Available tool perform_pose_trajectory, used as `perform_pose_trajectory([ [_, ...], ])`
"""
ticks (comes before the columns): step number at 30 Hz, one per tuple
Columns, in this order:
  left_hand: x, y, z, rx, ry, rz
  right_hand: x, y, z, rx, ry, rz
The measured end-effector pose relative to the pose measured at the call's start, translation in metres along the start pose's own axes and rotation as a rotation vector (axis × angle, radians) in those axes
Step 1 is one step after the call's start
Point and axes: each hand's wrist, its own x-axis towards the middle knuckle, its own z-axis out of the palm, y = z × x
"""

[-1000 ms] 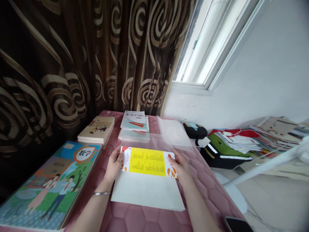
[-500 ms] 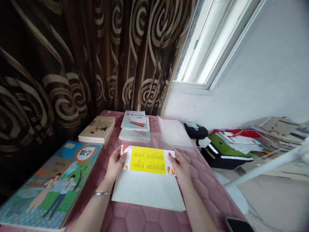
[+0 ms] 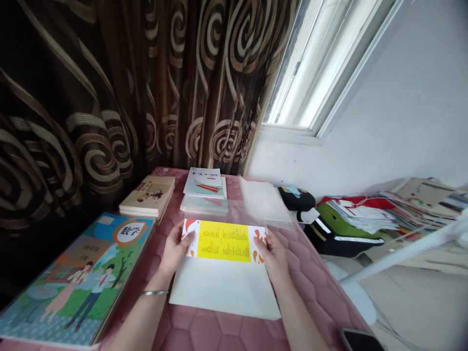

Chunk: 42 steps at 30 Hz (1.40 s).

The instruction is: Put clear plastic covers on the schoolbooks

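My left hand (image 3: 174, 248) and my right hand (image 3: 275, 255) each pinch one end of a yellow printed paper strip (image 3: 224, 241), thumbs on top. The strip has white ends with orange and red drops and small dark lettering. Underneath it lies a whitish sheet (image 3: 224, 287), extending toward me on the pink quilted surface (image 3: 215, 334). Beyond the strip, a clear plastic sheet (image 3: 243, 214) lies flat. Whether my fingertips also grip the plastic or the whitish sheet is hidden.
Left stand a mathematics textbook stack (image 3: 84, 273) and beige books (image 3: 148, 195). Calligraphy books (image 3: 203, 183) lie at the back, with translucent plastic covers (image 3: 259, 197) beside them. A dark phone-like object (image 3: 360, 340) sits at the front right. Bags and papers (image 3: 347, 224) are beyond the right edge.
Almost nothing differs. Both hands keep the yellow strip in the same place, with only a very slight shift of the fingers.
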Motion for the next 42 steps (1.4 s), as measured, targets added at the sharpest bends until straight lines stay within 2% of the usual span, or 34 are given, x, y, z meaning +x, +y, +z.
perform_pose_trajectory([
  [9,0.003,-0.007,-0.002,0.03,-0.039,0.055,-0.001,-0.002,-0.003,-0.052,0.056,0.021],
  [12,0.003,-0.007,-0.001,0.034,-0.031,0.067,0.0,0.0,-0.006,-0.061,0.034,0.026],
  [22,0.0,0.0,0.001,0.012,-0.016,0.008,-0.001,0.006,-0.001,-0.056,0.028,-0.068],
  [27,-0.004,0.007,0.003,0.059,-0.047,0.033,0.0,0.006,-0.001,-0.091,0.04,-0.09],
  [33,-0.001,0.004,0.004,0.061,-0.028,0.044,0.0,0.004,0.001,-0.091,0.06,-0.082],
  [42,0.002,-0.002,0.002,0.002,-0.061,0.027,-0.001,0.004,0.0,-0.077,0.071,-0.048],
])
